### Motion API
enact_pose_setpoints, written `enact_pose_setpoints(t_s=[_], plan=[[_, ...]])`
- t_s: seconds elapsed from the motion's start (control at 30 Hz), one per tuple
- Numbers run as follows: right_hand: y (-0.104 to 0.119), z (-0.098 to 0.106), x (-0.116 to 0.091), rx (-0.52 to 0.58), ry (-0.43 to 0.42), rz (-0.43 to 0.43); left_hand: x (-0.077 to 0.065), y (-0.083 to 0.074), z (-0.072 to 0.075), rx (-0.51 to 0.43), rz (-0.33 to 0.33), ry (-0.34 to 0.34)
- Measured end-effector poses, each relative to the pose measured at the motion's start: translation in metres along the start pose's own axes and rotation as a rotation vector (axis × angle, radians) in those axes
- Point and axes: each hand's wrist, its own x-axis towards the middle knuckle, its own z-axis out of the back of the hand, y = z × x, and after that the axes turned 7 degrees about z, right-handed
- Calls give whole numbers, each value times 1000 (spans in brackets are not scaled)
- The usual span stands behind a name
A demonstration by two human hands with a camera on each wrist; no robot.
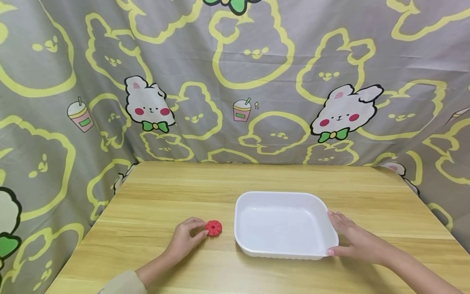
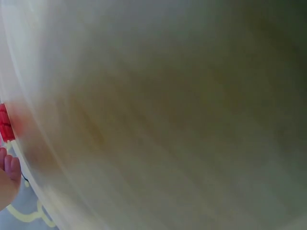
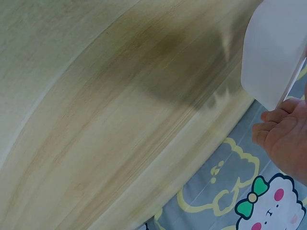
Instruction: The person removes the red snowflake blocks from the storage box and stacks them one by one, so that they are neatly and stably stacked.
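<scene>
A small red notched disc with a hole in its middle is pinched between the thumb and fingers of my left hand, just left of the tub. To the right stands a white rectangular tub with rounded corners and nothing inside. My right hand holds its right end, fingertips at the rim and thumb at the near corner. At the left edge of the left wrist view, part of the red disc shows above some fingertips. The right wrist view has the tub's side against the curled fingers.
A wood-grain table lies under both hands. Behind it and along its sides hangs a grey curtain printed with yellow outlines and white rabbits.
</scene>
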Motion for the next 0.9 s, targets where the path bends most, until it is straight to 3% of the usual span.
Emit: enact_pose_setpoints(t_s=[0.4,0.9], plan=[[-1,0,-1,21,-11,-9,2,-2,-1,-12,51,34],[-3,-1,-1,-6,-13,6,1,-2,-1,-1,48,36]])
